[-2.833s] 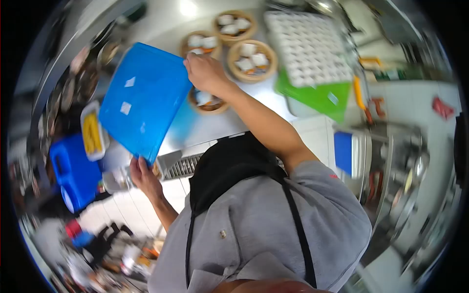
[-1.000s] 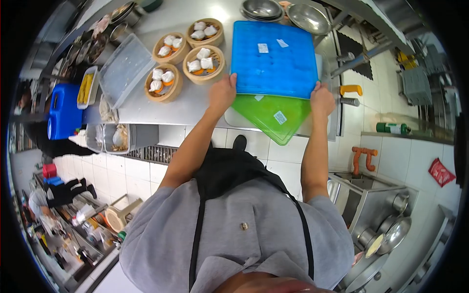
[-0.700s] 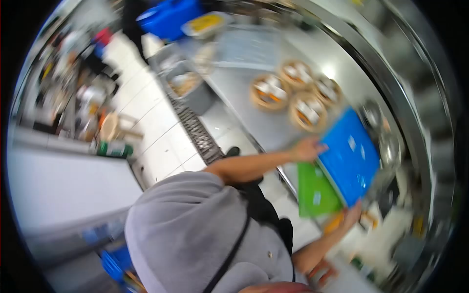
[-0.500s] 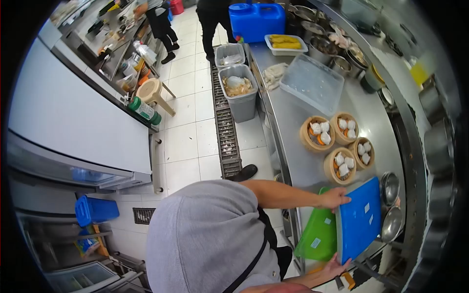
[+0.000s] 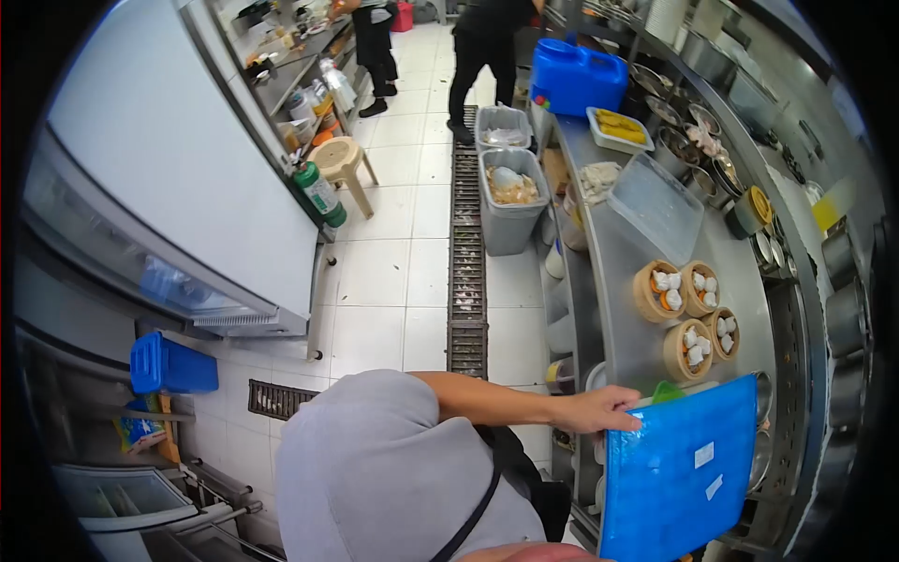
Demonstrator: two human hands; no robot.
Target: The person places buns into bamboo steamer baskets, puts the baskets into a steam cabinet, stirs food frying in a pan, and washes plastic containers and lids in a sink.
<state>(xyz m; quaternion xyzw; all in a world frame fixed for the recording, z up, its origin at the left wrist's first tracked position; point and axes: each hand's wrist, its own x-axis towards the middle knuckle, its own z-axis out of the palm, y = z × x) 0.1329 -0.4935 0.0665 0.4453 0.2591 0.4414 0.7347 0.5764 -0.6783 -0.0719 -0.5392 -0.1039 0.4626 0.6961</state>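
Note:
A blue-lidded flat tray (image 5: 679, 478) with two white labels is held up at the lower right. Its upper left corner is in my left hand (image 5: 599, 410), with fingers gripping the edge. My right hand is out of view. Part of a green lid (image 5: 667, 392) shows behind the tray. Just beyond it, bamboo steamers (image 5: 688, 351) holding white dumplings with orange pieces stand grouped on the steel counter (image 5: 632, 309). A clear plastic lid (image 5: 657, 208) lies farther up the counter.
A blue jerrycan (image 5: 579, 77) and a tray of yellow food (image 5: 620, 130) stand at the counter's far end. Grey bins (image 5: 508, 220) stand beside the floor drain. A stool (image 5: 342, 164), green cylinder (image 5: 319, 194) and white fridge (image 5: 178, 140) are left. Two people stand beyond.
The view has swung left towards the aisle. The blue-lidded tray has moved off the green lid toward my body, still in my left hand. My right hand has left the view.

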